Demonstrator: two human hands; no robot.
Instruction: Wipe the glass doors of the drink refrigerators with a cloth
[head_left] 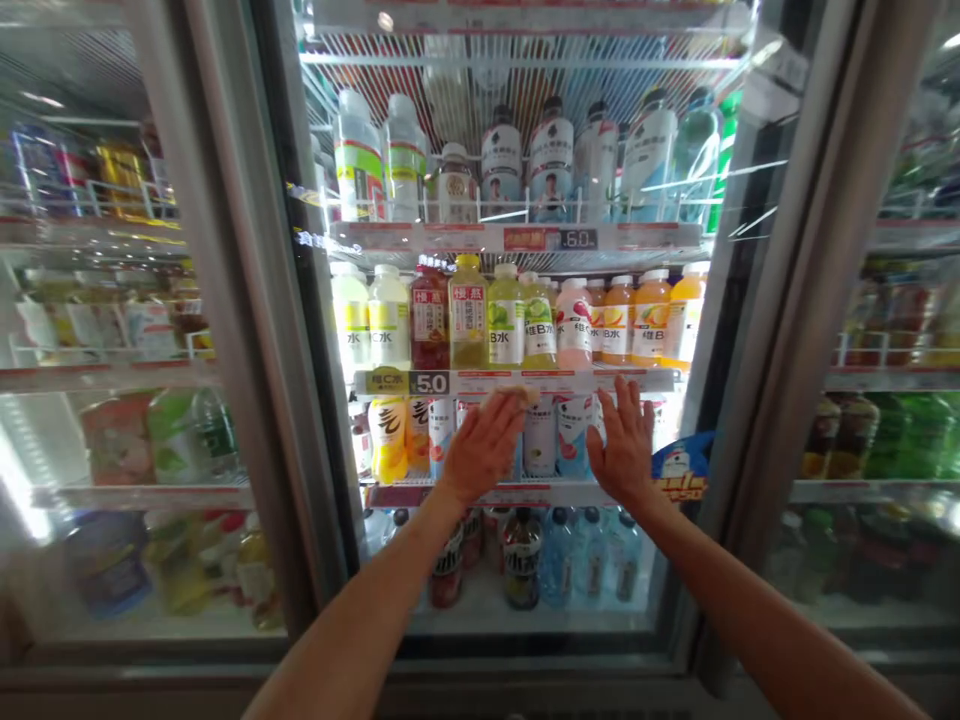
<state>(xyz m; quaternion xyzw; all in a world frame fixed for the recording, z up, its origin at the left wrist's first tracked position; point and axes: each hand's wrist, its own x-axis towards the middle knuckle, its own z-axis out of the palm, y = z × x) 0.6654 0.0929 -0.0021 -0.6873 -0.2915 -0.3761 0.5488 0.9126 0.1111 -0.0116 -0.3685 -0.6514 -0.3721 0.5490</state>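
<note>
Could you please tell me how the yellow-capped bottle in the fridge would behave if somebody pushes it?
The yellow-capped bottle looks filled, so it is probably heavy for its size. Being taller than wide, it may tip if pushed high up, though the red bottle close beside it might check a sideways lean.

"What sort of place do we see here?"

"It is a shop, I would say. There is a tall drinks cooler (240, 300) with a glass door (555, 628), and its lit shelves carry many bottles."

"Could it not be a home kitchen?"

"For a home it is too much. Drinks of one kind stand side by side, such as the orange bottles (652, 320). Also, one price label (430, 383) reads 5.0 (a second label (579, 239), higher up, reads 6.0)."

"And at the sides?"

"The left section (139, 378) and the right section (892, 490) are stocked similarly. A blue printed sign (681, 465) appears too."
</note>
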